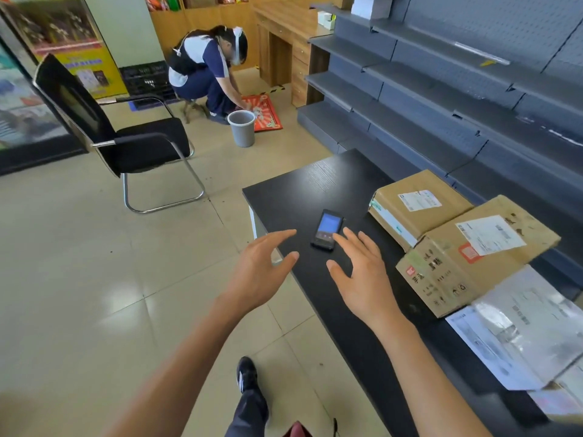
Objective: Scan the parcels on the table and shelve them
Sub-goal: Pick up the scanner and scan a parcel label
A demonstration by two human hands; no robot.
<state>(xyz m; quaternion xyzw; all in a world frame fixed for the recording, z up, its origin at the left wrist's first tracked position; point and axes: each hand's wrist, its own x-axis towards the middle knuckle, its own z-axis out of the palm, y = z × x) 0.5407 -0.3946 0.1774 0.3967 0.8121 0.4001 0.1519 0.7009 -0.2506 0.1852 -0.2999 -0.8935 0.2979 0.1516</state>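
Scanner (326,230) between hands, near table (315,184) edge

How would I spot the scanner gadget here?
Find the black table in front of the grey shelves. Left of the cardboard parcels, just beyond the right hand, lies the scanner. It is the only small black device with a lit blue screen.
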